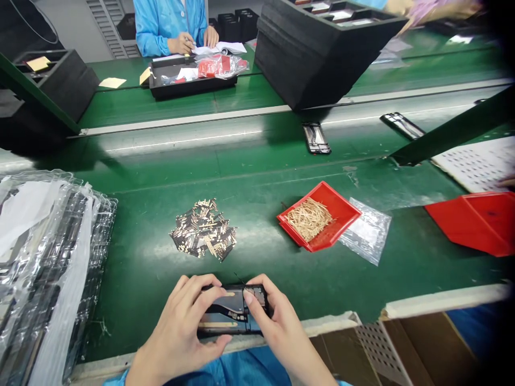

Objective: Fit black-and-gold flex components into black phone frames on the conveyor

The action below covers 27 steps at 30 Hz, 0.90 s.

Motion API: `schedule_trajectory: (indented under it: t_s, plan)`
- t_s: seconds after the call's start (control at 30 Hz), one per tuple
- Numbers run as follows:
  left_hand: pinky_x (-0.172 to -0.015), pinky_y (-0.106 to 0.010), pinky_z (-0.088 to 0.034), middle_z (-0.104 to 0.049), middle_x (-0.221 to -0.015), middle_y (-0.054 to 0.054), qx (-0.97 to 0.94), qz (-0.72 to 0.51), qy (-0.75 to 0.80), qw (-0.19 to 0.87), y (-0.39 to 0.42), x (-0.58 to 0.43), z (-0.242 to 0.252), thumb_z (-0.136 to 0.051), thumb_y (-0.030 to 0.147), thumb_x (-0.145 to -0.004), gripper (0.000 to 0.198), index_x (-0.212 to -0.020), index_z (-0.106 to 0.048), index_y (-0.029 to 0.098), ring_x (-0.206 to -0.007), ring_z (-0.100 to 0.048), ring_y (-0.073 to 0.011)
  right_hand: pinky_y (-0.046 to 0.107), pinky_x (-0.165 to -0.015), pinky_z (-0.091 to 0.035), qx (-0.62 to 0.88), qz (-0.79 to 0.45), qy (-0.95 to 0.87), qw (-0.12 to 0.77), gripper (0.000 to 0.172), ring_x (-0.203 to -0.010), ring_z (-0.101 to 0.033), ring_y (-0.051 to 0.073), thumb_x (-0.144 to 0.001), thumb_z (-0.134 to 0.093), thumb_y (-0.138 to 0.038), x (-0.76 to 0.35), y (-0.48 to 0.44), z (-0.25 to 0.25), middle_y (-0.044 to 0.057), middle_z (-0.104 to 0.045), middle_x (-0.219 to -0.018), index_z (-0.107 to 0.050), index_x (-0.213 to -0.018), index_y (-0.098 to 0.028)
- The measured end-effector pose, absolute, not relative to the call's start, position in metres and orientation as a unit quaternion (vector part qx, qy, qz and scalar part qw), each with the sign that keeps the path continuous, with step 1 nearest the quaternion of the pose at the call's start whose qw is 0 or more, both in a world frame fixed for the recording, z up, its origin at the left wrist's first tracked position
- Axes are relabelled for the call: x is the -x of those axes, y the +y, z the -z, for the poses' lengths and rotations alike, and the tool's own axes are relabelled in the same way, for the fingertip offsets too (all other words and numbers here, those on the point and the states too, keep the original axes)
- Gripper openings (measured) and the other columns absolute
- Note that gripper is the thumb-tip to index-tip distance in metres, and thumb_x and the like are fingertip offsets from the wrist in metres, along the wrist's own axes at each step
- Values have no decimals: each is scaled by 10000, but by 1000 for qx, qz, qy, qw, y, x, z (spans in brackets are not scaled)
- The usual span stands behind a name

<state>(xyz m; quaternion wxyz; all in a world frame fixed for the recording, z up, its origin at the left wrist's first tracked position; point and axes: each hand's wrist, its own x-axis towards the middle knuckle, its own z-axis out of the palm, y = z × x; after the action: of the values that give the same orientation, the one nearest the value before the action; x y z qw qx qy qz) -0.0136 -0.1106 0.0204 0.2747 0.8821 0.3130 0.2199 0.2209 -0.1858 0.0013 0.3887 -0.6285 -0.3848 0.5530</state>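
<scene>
A small black device frame [231, 313] lies at the near edge of the green table, held between both hands. My left hand [183, 327] grips its left side, fingers curled over the top edge. My right hand [277, 324] holds its right end, with the index fingertip pressing on the upper right corner. A thin gold strip shows on the frame near my left fingertips. Just beyond the hands lies a loose pile of small gold-and-black strip parts [204, 236]. A red tray [336, 206] of thin tan strips sits to the right of the pile.
A clear plastic bag [368, 236] lies beside the red tray, and another red tray [478, 220] stands far right. Stacked clear plastic trays [44, 268] fill the left. Black foam bins [322, 53] and a black tray [193, 80] sit across the belt, where a person in blue [169, 24] works.
</scene>
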Motion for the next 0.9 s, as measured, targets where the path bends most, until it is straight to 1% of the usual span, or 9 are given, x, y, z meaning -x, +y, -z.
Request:
schedule_trajectory:
  t_s: [0.13,0.23,0.33,0.43,0.5,0.6,0.7,0.8,0.9]
  plan:
    - [-1086,-531,-563,-680,-1451,-169,-875,-188,352,272,-114,9,-29,-836,233,-789,942,-1624,-400,236,-1273,-694,-360,276,-765,-503,608,-589,-366,386,488,-846,-560,184,-1075,-592,-717,-222,-183,-4,1,-632,-930,-604,-1141,-233]
    - [-1081,-560,-580,-686,-1481,-159,-874,-155,373,270,-117,5,-33,-863,224,-756,1162,-1739,-243,258,-1256,-708,-377,277,-763,-509,605,-593,-332,414,498,-831,-561,184,-1063,-599,-730,-221,-181,-2,-6,-612,-889,-587,-1047,-233]
    - [-1068,-589,-585,-731,-1399,-147,-871,-146,387,264,-118,2,-33,-880,236,-732,1247,-1768,-188,262,-1187,-731,-386,284,-761,-536,598,-594,-333,422,462,-829,-599,191,-1090,-572,-686,-227,-181,-1,-1,-632,-881,-598,-1007,-232]
    - [-1052,-574,-597,-757,-1309,-136,-874,-151,377,268,-115,1,-34,-903,268,-729,1254,-1769,-202,255,-1121,-743,-369,326,-917,-577,606,-538,-434,394,322,-1018,-688,226,-1118,-602,-548,-240,-179,-4,41,-729,-1078,-676,-1213,-249]
    - [-1036,-564,-606,-759,-1306,-130,-879,-151,364,268,-112,1,-35,-908,290,-747,1226,-1765,-223,268,-1087,-745,-353,343,-984,-577,597,-463,-513,408,244,-1102,-708,236,-1105,-657,-424,-247,-175,-7,64,-746,-1183,-687,-1284,-262]
    - [-1070,-591,-592,-759,-1332,-116,-887,-139,353,261,-109,2,-40,-915,309,-768,1175,-1754,-275,296,-1095,-742,-353,306,-834,-598,561,-377,-579,457,71,-915,-733,204,-1100,-658,-270,-252,-166,-7,56,-759,-1027,-724,-1099,-243]
    - [-1081,-585,-592,-761,-1321,-104,-888,-131,346,274,-108,2,-42,-925,370,-806,1085,-1724,-351,293,-1112,-738,-349,283,-767,-602,533,-357,-609,467,126,-840,-748,188,-1097,-656,-202,-253,-159,-7,43,-772,-951,-753,-1027,-243]
    - [-920,-463,-645,-778,-1221,-82,-871,-158,370,281,-107,0,-38,-803,365,-983,712,-1621,-495,289,-1008,-746,-291,303,-843,-627,548,-381,-589,456,117,-926,-772,206,-1097,-670,-256,-253,-161,-7,58,-797,-1045,-771,-1156,-253]
    - [-796,-378,-641,-787,-1152,-55,-842,-203,406,291,-106,-2,-31,-683,328,-1090,408,-1488,-601,299,-943,-745,-249,331,-908,-628,575,-467,-532,410,246,-1013,-761,226,-1109,-658,-392,-252,-166,-10,62,-794,-1143,-734,-1308,-267]
